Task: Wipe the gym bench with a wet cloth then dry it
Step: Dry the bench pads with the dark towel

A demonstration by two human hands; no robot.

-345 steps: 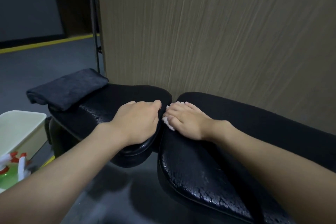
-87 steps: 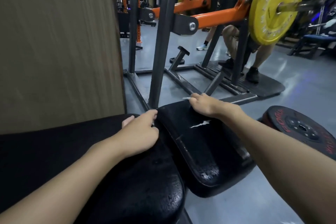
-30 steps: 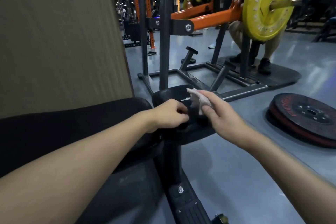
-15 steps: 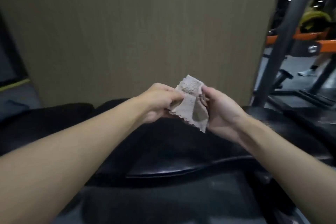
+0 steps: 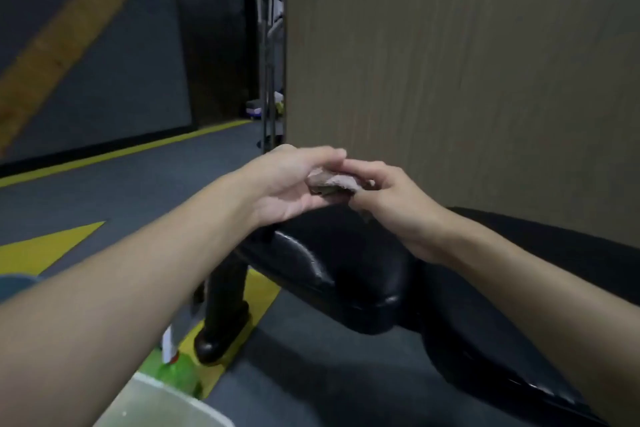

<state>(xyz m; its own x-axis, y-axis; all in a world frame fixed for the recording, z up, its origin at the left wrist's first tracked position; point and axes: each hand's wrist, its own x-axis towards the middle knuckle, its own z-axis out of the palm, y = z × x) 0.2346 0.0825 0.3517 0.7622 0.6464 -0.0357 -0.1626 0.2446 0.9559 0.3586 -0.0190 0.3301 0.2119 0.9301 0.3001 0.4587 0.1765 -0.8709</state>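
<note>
Both the left hand [image 5: 294, 184] and the right hand [image 5: 391, 204] are holding the small cloth [image 5: 332, 181] above the bench surface [image 5: 346, 267]; probably folding it, then rewetting at the tub [image 5: 166, 406] at 7 o'clock.

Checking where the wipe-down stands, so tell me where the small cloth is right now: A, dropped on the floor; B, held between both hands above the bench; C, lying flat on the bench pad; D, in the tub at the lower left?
B: the cloth is bunched between the left hand and the right hand, in the air above the black bench.
</note>
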